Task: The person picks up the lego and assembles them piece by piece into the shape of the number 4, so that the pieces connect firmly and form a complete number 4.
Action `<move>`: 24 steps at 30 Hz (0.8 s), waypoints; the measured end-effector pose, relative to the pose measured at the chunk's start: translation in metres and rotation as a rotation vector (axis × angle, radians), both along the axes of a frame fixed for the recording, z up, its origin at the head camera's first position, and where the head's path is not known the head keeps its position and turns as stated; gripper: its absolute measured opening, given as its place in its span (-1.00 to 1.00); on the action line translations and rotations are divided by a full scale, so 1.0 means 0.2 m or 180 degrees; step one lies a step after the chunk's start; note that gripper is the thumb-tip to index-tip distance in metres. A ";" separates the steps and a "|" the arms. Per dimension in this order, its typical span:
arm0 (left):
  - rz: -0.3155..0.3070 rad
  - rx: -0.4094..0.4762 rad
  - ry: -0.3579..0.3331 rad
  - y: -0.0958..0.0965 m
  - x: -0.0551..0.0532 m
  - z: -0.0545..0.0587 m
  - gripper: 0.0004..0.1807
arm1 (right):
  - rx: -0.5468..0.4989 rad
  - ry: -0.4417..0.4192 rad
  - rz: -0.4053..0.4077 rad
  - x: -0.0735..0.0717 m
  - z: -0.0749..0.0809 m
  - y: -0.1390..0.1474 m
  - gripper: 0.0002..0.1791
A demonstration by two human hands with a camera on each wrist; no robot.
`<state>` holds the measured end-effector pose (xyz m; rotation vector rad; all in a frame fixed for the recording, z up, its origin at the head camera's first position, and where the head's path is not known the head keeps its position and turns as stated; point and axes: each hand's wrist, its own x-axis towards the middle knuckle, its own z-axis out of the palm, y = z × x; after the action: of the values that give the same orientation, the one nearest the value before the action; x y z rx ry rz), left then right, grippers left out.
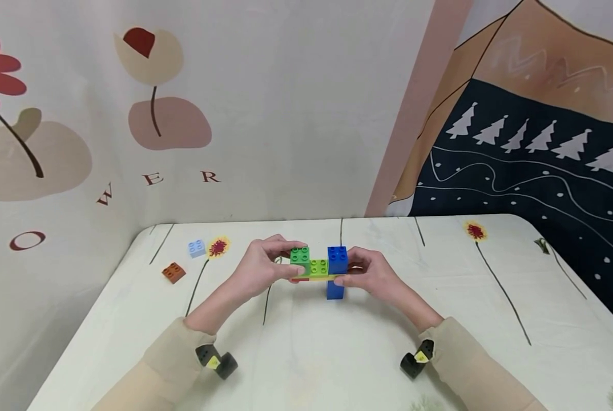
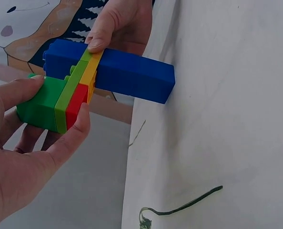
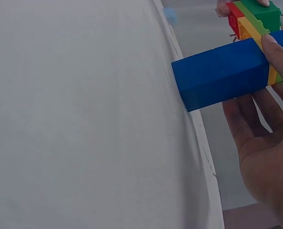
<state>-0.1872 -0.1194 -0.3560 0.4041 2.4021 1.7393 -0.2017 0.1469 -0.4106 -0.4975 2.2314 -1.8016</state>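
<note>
Both hands hold one joined build of toy building bricks. A lime green brick layer [image 1: 318, 267] runs across its middle, over a yellow brick [image 2: 88, 71] and a red brick [image 2: 76, 103]. At the left end a green brick [image 1: 299, 256] sits on top, and my left hand [image 1: 265, 264] pinches that end between thumb and fingers. An upper blue brick [image 1: 337, 260] stands on the right end, with stacked lower blue bricks [image 3: 222, 71] forming a leg below. My right hand [image 1: 370, 273] grips this right end, its thumb across the yellow and lime layers.
A light blue brick [image 1: 196, 248] and a brown brick [image 1: 173, 273] lie apart at the table's back left. The white flower-print cloth [image 1: 296, 365] covers the table, and a printed curtain [image 1: 286, 114] hangs behind its far edge.
</note>
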 end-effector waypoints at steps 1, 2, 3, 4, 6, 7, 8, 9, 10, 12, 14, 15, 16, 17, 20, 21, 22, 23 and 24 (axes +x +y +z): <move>0.0002 -0.0009 -0.0001 0.00 0.00 0.00 -0.55 | -0.0004 0.0003 0.0002 0.00 0.00 0.00 -0.67; 0.0006 -0.0021 -0.0004 0.00 0.00 0.00 -0.55 | -0.0007 0.0010 0.0007 0.00 0.00 0.00 -0.67; 0.0011 -0.0028 -0.0011 0.00 0.00 0.00 -0.55 | -0.0013 0.0013 0.0012 0.00 0.00 0.00 -0.67; 0.0014 -0.0031 -0.0022 0.00 0.00 0.00 -0.54 | -0.0022 0.0018 0.0017 0.00 0.00 0.00 -0.67; 0.0028 -0.0036 -0.0041 0.00 0.00 0.00 -0.54 | -0.0030 0.0028 0.0018 0.00 0.00 0.00 -0.68; 0.0037 -0.0030 -0.0059 0.00 0.00 0.00 -0.54 | -0.0033 0.0031 0.0017 0.00 0.00 0.00 -0.68; 0.0049 -0.0023 -0.0083 0.00 0.00 0.00 -0.53 | -0.0033 0.0034 0.0017 0.00 0.00 0.00 -0.68; 0.0059 -0.0005 -0.0112 0.01 0.00 0.00 -0.53 | -0.0032 0.0033 0.0013 0.00 0.00 0.00 -0.68; 0.0068 0.0009 -0.0137 0.01 0.00 0.00 -0.53 | -0.0025 0.0034 0.0011 0.00 0.00 0.00 -0.68; 0.0082 0.0030 -0.0160 0.01 0.00 0.00 -0.53 | -0.0016 0.0028 0.0007 0.00 0.00 0.00 -0.67; 0.0091 0.0051 -0.0180 0.01 0.00 0.01 -0.53 | -0.0011 0.0027 0.0011 0.00 -0.01 0.01 -0.67; 0.0093 0.0062 -0.0181 0.01 0.00 0.01 -0.54 | -0.0006 0.0029 0.0011 0.00 -0.01 0.01 -0.67; 0.0094 0.0053 -0.0170 0.01 0.00 0.01 -0.54 | -0.0001 0.0031 0.0011 0.00 -0.01 0.01 -0.67; 0.0095 0.0046 -0.0160 0.01 0.00 0.01 -0.54 | -0.0001 0.0030 0.0011 0.00 -0.01 0.01 -0.67; 0.0088 0.0026 -0.0143 0.01 0.00 0.01 -0.54 | 0.0006 0.0023 0.0011 0.00 -0.01 0.01 -0.67; 0.0087 0.0016 -0.0135 0.01 0.00 0.01 -0.54 | 0.0010 0.0019 0.0008 0.00 -0.01 0.01 -0.67; 0.0081 0.0001 -0.0123 0.01 0.00 0.01 -0.54 | 0.0009 0.0016 0.0005 0.00 -0.01 0.00 -0.67; 0.0078 -0.0008 -0.0115 0.01 0.00 0.01 -0.54 | 0.0011 0.0015 0.0007 0.00 -0.01 0.00 -0.67; 0.0075 -0.0021 -0.0106 0.01 0.00 0.01 -0.54 | 0.0013 0.0015 0.0005 0.00 0.00 0.00 -0.67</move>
<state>-0.1869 -0.1179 -0.3544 0.3445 2.3984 1.7333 -0.2024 0.1478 -0.4116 -0.5030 2.2367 -1.7965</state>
